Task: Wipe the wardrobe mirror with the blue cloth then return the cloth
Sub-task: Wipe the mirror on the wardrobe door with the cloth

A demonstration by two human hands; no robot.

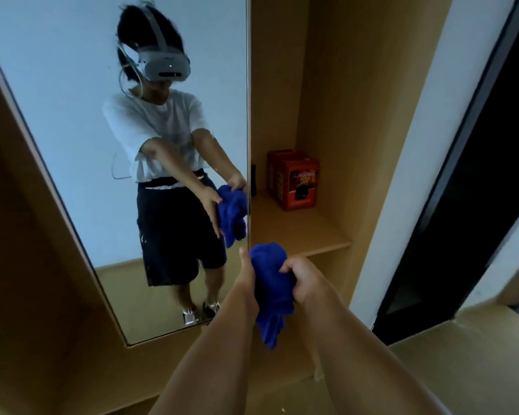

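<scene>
Wooden shelf (300, 235) carries a red box (294, 182), possibly cardboard, near its back

Red box (294, 179) upright on the wooden shelf (297, 232), near its back wall.

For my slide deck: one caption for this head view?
Both hands, left hand and right hand, hold a crumpled blue cloth beside the tall wardrobe mirror.

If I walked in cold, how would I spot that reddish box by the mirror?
Start at the tall wardrobe mirror and look just past its right edge into the open wooden alcove. On the alcove's shelf, near the back, stands the orange-red box with dark printing on its front. It is the only brightly coloured thing on that plain wood shelf.
</scene>
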